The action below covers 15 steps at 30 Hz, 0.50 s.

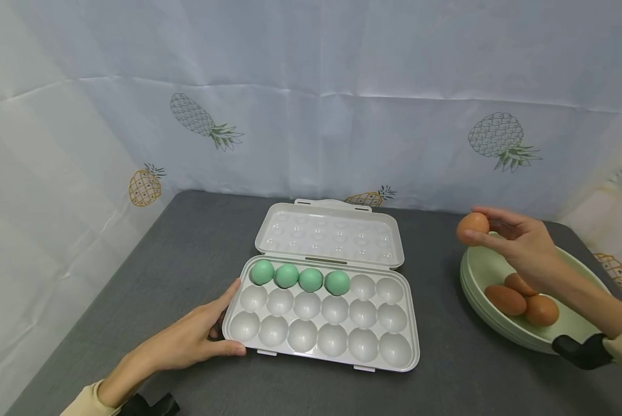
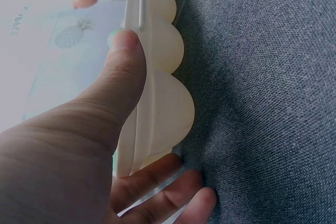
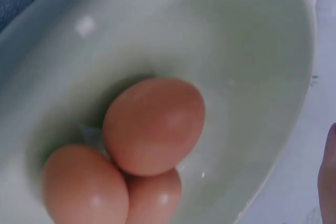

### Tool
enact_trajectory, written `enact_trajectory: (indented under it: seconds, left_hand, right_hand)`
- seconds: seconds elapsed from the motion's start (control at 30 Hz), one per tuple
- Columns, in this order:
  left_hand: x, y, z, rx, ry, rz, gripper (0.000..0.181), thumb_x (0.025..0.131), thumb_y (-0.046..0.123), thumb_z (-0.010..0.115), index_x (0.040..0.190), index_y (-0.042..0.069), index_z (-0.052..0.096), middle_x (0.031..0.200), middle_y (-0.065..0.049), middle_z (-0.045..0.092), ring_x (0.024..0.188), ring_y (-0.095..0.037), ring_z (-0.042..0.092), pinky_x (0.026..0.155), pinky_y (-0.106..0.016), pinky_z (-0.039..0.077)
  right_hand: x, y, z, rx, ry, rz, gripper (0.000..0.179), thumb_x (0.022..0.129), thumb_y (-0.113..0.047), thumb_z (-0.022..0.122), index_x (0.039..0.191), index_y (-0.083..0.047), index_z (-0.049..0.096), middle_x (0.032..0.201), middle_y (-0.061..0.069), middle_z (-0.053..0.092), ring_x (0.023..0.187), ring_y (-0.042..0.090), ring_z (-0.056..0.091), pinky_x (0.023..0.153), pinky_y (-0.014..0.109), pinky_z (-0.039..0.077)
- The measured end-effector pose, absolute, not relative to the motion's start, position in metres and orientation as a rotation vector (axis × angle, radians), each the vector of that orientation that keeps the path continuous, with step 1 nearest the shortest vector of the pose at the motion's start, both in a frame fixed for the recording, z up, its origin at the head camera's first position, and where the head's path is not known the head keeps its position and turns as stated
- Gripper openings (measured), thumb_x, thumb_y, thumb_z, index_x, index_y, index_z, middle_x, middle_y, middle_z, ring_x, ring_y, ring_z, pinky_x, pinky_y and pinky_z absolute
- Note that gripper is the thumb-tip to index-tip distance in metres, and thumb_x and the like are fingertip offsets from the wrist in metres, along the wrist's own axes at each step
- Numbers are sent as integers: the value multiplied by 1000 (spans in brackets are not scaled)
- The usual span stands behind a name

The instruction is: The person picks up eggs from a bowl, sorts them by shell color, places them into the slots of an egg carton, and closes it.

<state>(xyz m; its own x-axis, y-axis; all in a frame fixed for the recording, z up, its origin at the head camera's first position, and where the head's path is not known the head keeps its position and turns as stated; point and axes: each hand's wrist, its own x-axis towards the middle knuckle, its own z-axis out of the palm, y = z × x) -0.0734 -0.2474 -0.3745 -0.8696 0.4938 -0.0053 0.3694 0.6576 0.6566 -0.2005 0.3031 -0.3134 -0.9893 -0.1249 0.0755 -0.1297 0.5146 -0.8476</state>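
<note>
A pale plastic egg box [image 1: 412,323] lies with its lid [image 1: 332,234] folded back. Round green eggs [image 1: 311,279] fill the left part of its back row; the other wells hold nothing. My left hand [image 1: 196,335] grips the box's left end, thumb at the front corner and fingers along the side; the left wrist view has the thumb [image 2: 123,61] over the rim. Over the far left rim of a light green bowl [image 1: 571,323], my right hand [image 1: 519,240] pinches a brown egg [image 1: 472,227] between thumb and fingers. Three brown eggs [image 3: 155,127] lie together in the bowl.
Dark grey cloth covers the table [image 1: 186,248]. Behind it hangs a pale curtain [image 1: 311,138] printed with pineapples, which also comes down at both sides. The bowl stands right of the egg box, with a strip of table between them.
</note>
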Motion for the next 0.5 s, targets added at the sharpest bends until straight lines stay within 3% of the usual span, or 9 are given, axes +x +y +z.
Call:
enact_trajectory:
  seconds: [0.17,0.5]
  left_hand:
    - [-73,-248,-375,705,2687,1010,114,86,41,81,161,-6,10,87,4,51,70,5,46,65,-20,43]
    - [-74,-248,-376,718,2697,1013,114,86,40,82,161,-7,11,88,5,51,71,4,47,65,-20,44]
  right_hand:
    - [-201,289,-316,282,-2686,1601,50,97,-12,71,144,-22,58,124,-35,61,113,-22,54,82,7,48]
    - [-200,254,-320,340,-2589,1711,48,91,-7,77,134,-23,65,116,-25,67,104,-8,63,78,11,50]
